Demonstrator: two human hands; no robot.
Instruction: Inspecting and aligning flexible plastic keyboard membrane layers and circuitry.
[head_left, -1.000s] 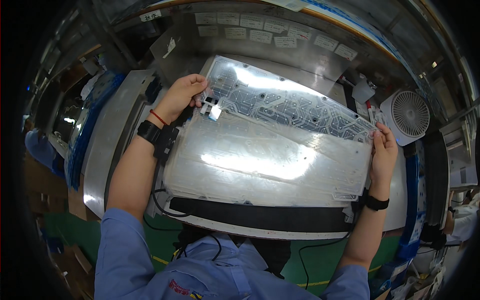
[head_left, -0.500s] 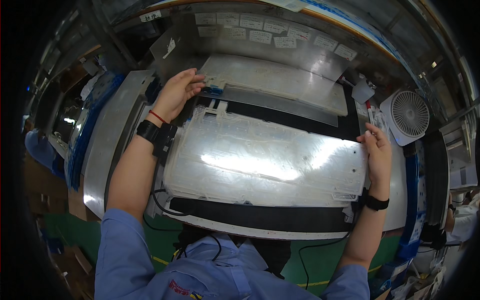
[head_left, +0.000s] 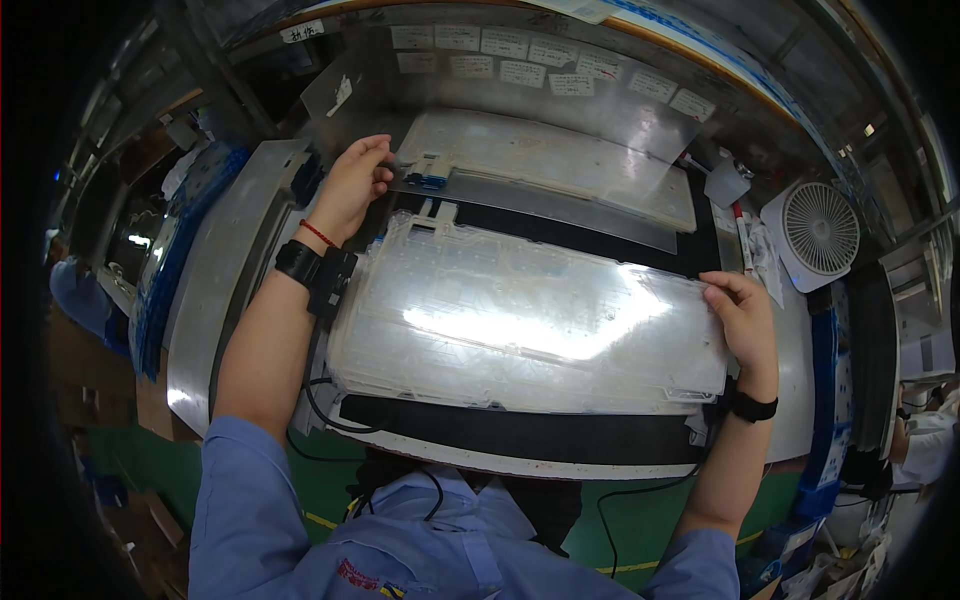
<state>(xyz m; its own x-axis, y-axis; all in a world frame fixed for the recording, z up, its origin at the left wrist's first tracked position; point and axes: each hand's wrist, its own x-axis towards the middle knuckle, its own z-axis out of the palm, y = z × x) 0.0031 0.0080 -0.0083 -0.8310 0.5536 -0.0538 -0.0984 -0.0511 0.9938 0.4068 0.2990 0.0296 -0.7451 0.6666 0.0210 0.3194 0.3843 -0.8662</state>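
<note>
A stack of flat, clear plastic sheets (head_left: 520,290) with faint printed lines lies in front of me, glare across its top. At its far right corner my right hand (head_left: 742,318) has thumb and fingers closed on the sheet edge. My left hand (head_left: 352,185) is beyond the stack's far left corner, fingers curled inward; what they pinch, if anything, I cannot make out. Beside those fingers is a blue-ended tab (head_left: 428,181) of a second clear sheet stack (head_left: 560,160), which lies farther back.
Black matting (head_left: 440,425) covers the bench under the stacks. A metal back panel (head_left: 640,125) carries several paper labels. A white fan (head_left: 818,230) stands at the right beside a white container (head_left: 726,183). Metal plates (head_left: 235,260) lie at the left.
My right hand has moved left and slightly down, from beside the stack onto its far right corner. The fingers of my left hand have drawn in, a little away from the blue-ended tab.
</note>
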